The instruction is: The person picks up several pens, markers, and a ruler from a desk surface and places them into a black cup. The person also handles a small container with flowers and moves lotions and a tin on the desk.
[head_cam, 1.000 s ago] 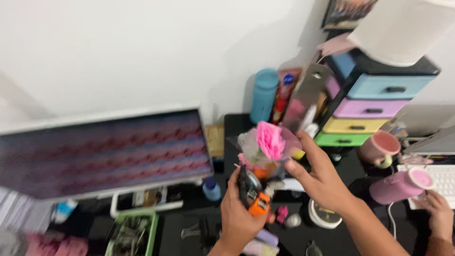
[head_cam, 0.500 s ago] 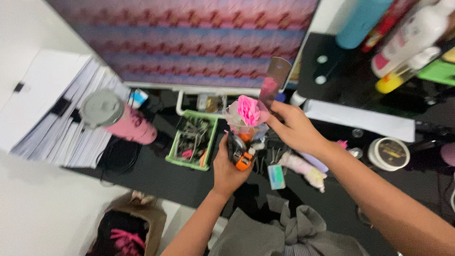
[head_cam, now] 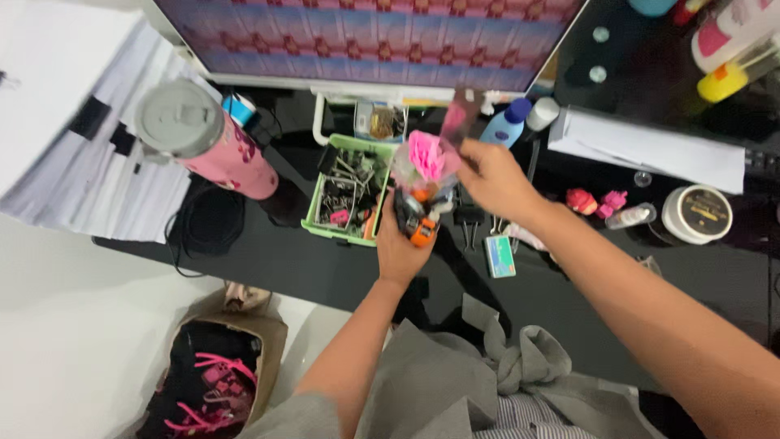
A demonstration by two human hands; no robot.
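Observation:
My left hand (head_cam: 400,244) grips a small clear container (head_cam: 413,195) stuffed with oddments, with a black-and-orange tool (head_cam: 414,225) held against it. A pink paper flower (head_cam: 427,154) sticks out of the top. My right hand (head_cam: 494,180) is closed around the upper right side of that bundle, next to the flower. Both hands hover above the black desk (head_cam: 284,268), just right of a green tray (head_cam: 321,229) full of binder clips.
A monitor (head_cam: 366,36) spans the top. A pink tumbler with a grey lid (head_cam: 199,138) and a paper stack (head_cam: 73,122) lie left. A blue-capped bottle (head_cam: 505,123), white paper (head_cam: 650,146), round tin (head_cam: 696,214) and pink trinkets (head_cam: 597,201) lie right. A brown bag (head_cam: 215,374) sits on the floor.
The view swung down from the wall and drawers to the desk front. Both hands kept hold of the flower bundle, now lower over the green tray.

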